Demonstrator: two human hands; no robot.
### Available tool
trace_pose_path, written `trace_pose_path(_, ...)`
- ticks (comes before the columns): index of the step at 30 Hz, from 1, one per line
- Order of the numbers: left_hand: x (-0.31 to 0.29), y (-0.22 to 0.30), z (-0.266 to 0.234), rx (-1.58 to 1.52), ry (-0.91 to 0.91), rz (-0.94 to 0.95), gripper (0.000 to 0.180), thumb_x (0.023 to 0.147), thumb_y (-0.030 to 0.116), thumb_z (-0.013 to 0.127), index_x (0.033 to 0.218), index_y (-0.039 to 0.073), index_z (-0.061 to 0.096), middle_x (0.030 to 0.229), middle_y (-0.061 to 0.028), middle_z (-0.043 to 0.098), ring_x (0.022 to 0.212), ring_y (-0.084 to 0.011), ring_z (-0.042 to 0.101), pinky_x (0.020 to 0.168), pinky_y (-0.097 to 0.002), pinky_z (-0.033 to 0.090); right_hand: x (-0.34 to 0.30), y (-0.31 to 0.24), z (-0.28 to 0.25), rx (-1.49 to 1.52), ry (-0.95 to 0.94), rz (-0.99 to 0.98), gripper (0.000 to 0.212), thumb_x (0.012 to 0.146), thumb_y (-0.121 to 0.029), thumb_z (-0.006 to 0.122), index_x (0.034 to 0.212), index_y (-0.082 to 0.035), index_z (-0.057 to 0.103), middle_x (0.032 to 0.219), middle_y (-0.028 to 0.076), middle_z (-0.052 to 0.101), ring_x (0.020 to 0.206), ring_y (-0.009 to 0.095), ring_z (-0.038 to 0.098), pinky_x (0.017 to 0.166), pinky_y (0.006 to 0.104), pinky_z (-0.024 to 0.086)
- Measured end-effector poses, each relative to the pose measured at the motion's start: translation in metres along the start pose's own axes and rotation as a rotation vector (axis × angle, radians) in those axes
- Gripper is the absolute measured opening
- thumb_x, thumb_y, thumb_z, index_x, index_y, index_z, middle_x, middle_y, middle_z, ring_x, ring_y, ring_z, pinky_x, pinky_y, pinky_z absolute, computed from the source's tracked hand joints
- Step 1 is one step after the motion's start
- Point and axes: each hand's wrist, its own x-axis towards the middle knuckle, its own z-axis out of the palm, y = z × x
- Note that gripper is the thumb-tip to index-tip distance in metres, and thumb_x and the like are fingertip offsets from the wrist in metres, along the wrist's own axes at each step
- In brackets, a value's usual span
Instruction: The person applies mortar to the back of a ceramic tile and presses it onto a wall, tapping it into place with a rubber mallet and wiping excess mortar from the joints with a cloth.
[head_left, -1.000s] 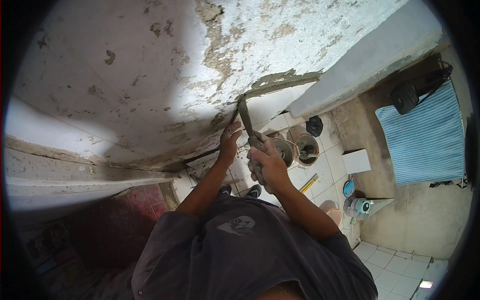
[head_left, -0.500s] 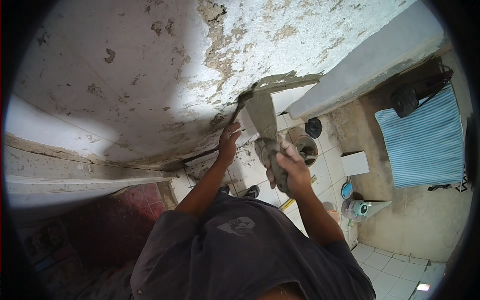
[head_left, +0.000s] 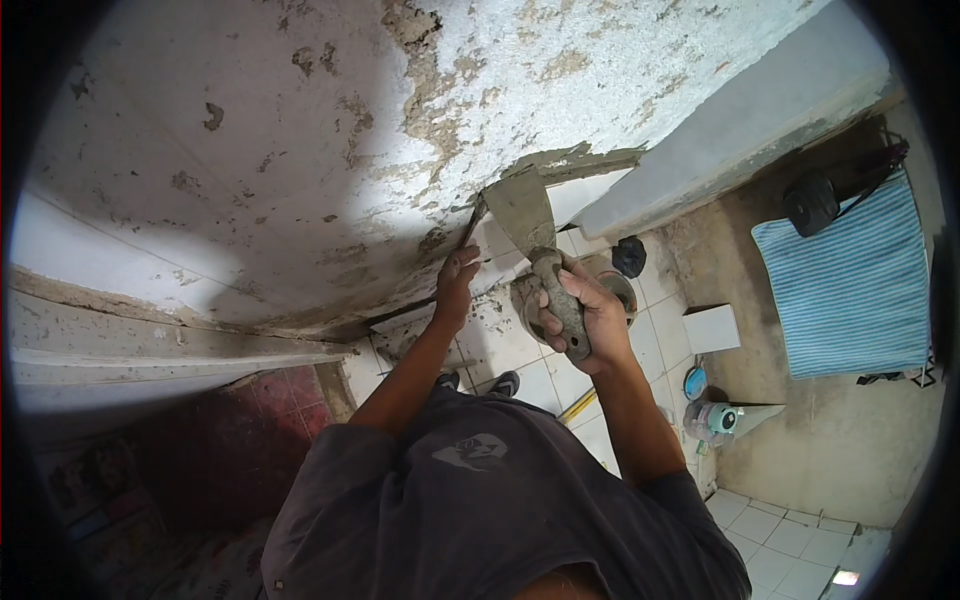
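My right hand (head_left: 597, 318) is closed around the mortar-smeared handle of a putty knife (head_left: 524, 210). The broad grey blade points at the wall, its tip over the strip of wet mortar (head_left: 575, 160) along the top of the white wall tiles (head_left: 592, 193). To the left of the blade, my left hand (head_left: 457, 284) rests with fingers stretched out by the low tiled part of the wall, holding nothing. Whether its fingertips press on a tile, I cannot tell. Partly hidden behind my right hand is a round bucket (head_left: 627, 291).
The wall (head_left: 300, 150) has flaking paint and bare patches. On the tiled floor lie a black bag-like lump (head_left: 628, 257), a loose white tile (head_left: 711, 328), a yellow bar (head_left: 577, 406) and a clear container (head_left: 711, 422). A blue striped cloth (head_left: 845, 275) hangs at the right.
My right hand has turned the putty knife, so its handle shows more fully and the blade lies closer to the mortar strip, slightly higher. My left hand has stayed in place.
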Motion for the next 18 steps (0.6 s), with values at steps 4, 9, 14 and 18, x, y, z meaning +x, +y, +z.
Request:
trace_pose_path(4, -0.001, 0.003, 0.001, -0.024, 0.005, -0.026, 0.034, 0.081, 0.011, 0.050, 0.113, 0.000, 0.050, 0.111, -0.0114, 0.053, 0.107, -0.0192, 0.047, 0.095, -0.0319, 0.033, 0.000, -0.004, -0.002, 0.030, 0.013, 0.030, 0.039, 0.086, -0.025, 0.048, 0.119, -0.007, 0.039, 0.077, 0.007, 0.051, 0.053, 0.012, 0.047, 0.036, 0.0219, 0.036)
trace_pose_path(9, 0.003, -0.005, -0.002, -0.028, 0.009, -0.011, 0.035, 0.081, 0.017, 0.050, 0.113, 0.004, 0.052, 0.111, -0.0070, 0.054, 0.103, -0.0169, 0.047, 0.090, -0.0314, 0.034, -0.003, -0.009, -0.001, 0.012, 0.126, -0.038, 0.035, 0.085, -0.024, 0.050, 0.114, -0.006, 0.040, 0.078, 0.007, 0.052, 0.050, 0.011, 0.047, 0.033, 0.0207, 0.036)
trace_pose_path(14, 0.003, -0.003, 0.000, -0.037, 0.005, -0.020, 0.034, 0.081, 0.012, 0.050, 0.113, 0.000, 0.050, 0.110, -0.0104, 0.054, 0.104, -0.0185, 0.047, 0.090, -0.0303, 0.034, -0.011, -0.017, -0.005, 0.004, 0.012, -0.045, 0.041, 0.086, -0.025, 0.047, 0.122, -0.007, 0.038, 0.078, 0.006, 0.050, 0.053, 0.011, 0.045, 0.036, 0.0213, 0.035)
trace_pose_path(18, 0.005, -0.010, 0.000, -0.016, 0.007, -0.002, 0.033, 0.081, 0.016, 0.050, 0.111, 0.004, 0.052, 0.111, -0.0068, 0.055, 0.103, -0.0168, 0.047, 0.089, -0.0311, 0.034, -0.008, -0.014, 0.002, 0.025, -0.034, 0.033, 0.042, 0.085, -0.027, 0.048, 0.121, -0.007, 0.039, 0.078, 0.005, 0.049, 0.053, 0.011, 0.046, 0.036, 0.0214, 0.036)
